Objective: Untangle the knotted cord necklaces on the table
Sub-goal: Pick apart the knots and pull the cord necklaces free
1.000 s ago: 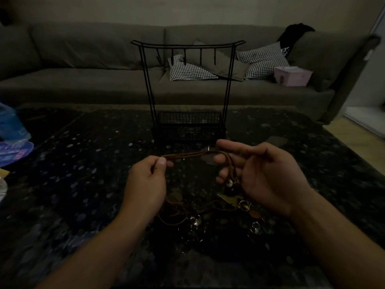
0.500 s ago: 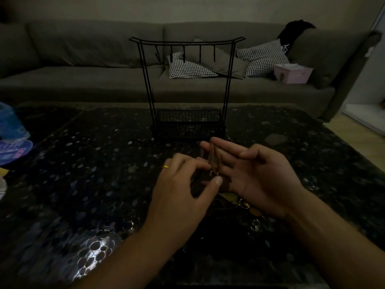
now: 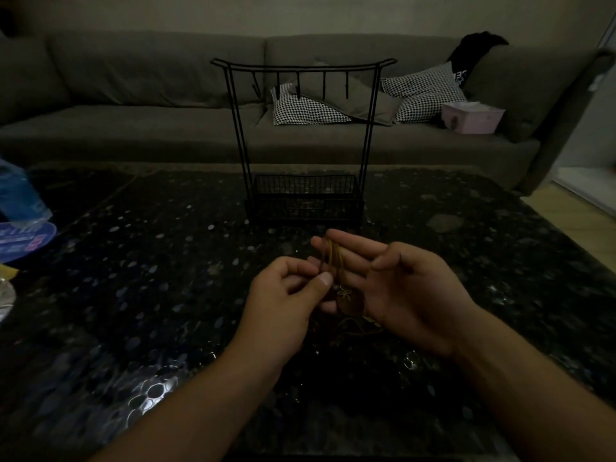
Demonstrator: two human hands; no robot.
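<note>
Cord necklace (image 3: 331, 258) draped over right hand (image 3: 400, 285), left hand (image 3: 286, 295) pinching

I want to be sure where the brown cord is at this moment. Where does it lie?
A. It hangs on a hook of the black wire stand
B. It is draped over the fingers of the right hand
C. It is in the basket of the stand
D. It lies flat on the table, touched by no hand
B: the brown cord runs over the straight fingers of the right hand, while the left hand pinches it from the side.
</note>
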